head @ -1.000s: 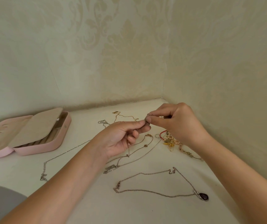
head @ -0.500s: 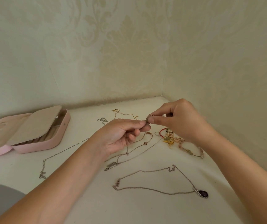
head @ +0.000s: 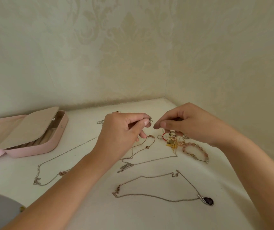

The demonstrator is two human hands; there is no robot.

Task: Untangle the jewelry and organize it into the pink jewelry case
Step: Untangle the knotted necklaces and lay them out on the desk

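Back wall (head: pixel 83 63) and right wall (head: pixel 232 63) box in the far corner of the table (head: pixel 149 218). The open case (head: pixel 33 146) takes the left edge. Chains cross mid-table: a long chain (head: pixel 36 179) left, a pendant necklace (head: pixel 208 201) near, a tangle (head: pixel 174 143) by the right hand (head: pixel 187 125). A narrow gap parts it from the clasp (head: pixel 151 120) pinched in the left hand (head: pixel 124 130). The nearest strip is bare.
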